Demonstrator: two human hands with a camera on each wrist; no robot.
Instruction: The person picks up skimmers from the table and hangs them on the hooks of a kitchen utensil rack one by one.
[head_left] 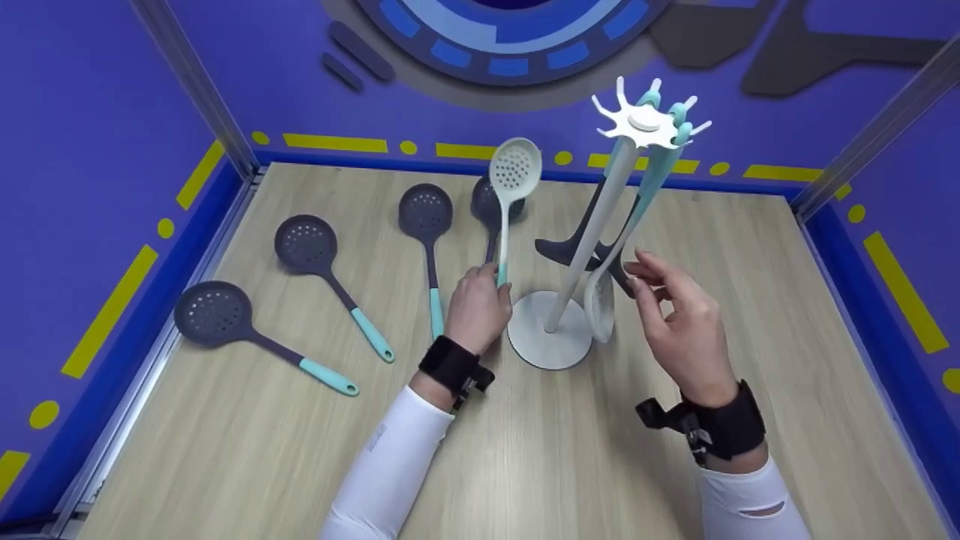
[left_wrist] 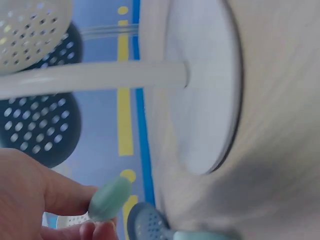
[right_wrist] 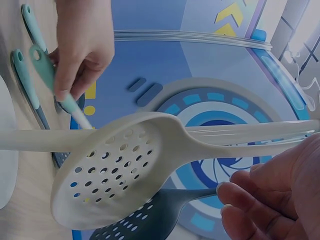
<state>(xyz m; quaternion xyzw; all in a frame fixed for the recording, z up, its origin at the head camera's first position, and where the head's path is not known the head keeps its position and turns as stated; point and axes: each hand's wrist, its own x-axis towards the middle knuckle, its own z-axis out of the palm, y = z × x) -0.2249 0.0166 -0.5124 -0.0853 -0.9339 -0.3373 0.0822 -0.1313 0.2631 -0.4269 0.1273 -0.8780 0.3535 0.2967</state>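
Note:
My left hand (head_left: 477,309) grips the teal handle of a white slotted skimmer (head_left: 515,166), its bowl raised toward the back wall. Just to its right stands a white utensil stand (head_left: 551,345) with a round base and hooked top. From the hooks hang a white skimmer (right_wrist: 107,175) and dark skimmers (left_wrist: 42,122) by teal handles. My right hand (head_left: 686,326) is beside these hanging bowls, fingers loosely bent. In the right wrist view its fingertips (right_wrist: 225,192) appear close to a dark skimmer's neck (right_wrist: 197,194); whether they touch, I cannot tell.
Several dark skimmers with teal handles lie on the wooden table (head_left: 570,465): one at far left (head_left: 214,313), one beside it (head_left: 306,244), one near the middle (head_left: 425,212). Another (head_left: 486,201) is partly hidden behind the held skimmer. Blue panels (head_left: 82,150) enclose the table.

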